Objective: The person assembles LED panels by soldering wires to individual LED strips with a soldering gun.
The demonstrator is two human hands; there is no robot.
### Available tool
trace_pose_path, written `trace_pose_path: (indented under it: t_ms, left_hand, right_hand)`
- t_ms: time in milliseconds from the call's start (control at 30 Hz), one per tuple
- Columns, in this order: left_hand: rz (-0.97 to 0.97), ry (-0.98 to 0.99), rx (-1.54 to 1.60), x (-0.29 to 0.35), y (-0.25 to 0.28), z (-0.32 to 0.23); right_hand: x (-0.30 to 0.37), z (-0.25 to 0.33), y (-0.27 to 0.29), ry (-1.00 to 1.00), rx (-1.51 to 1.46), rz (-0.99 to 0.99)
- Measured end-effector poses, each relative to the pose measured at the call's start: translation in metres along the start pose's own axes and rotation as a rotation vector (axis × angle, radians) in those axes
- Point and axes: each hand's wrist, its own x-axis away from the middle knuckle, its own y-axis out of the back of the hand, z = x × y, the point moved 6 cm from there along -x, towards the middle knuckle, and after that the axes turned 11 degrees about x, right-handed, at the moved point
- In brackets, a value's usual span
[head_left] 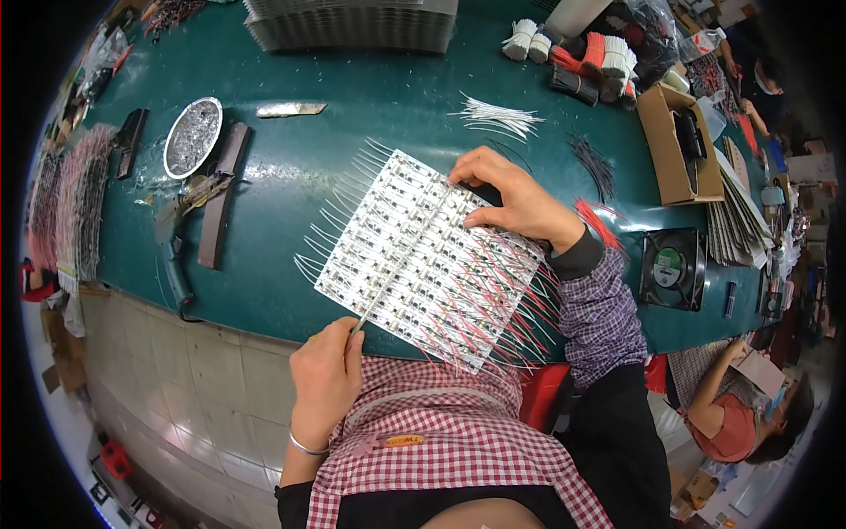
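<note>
A white panel of small circuit boards (421, 251) lies tilted on the green table before me. Pale wires stick out along its left edge; red, white and black wires fan over its lower right part. My left hand (326, 370) is closed at the panel's near corner, pinching the end of a thin grey rod (397, 269). This rod runs diagonally across the panel toward its far edge. On the panel's upper right, my right hand (515, 194) rests with thumb and index finger apart. Its index fingertip is close to the rod's far end; the other fingers are partly hidden.
Left are a soldering iron (176, 269), a dark bar (225, 198) and a white bowl (194, 137) of grey scraps. White wires (498, 116), black wires (592, 166) and red wires (599, 225) lie right, near a cardboard box (665, 150) and a fan (672, 269). Co-workers sit farther right.
</note>
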Motion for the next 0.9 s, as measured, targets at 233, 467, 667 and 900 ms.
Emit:
trace_pose_path:
  t_ms: [233, 467, 667, 900]
  left_hand:
    - [-0.009, -0.116, -0.04, -0.006, -0.013, -0.01]
    - [-0.02, -0.19, -0.016, -0.005, -0.018, -0.01]
    - [-0.054, -0.155, 0.085, -0.004, -0.025, -0.01]
    - [0.0, -0.181, 0.031, -0.003, -0.033, -0.015]
  right_hand:
    - [-0.002, 0.0, -0.003, -0.018, 0.013, -0.014]
    - [-0.001, -0.001, -0.003, -0.04, 0.022, -0.023]
    - [-0.004, 0.004, -0.004, -0.025, 0.08, -0.002]
    - [-0.002, 0.006, -0.006, -0.056, 0.05, 0.02]
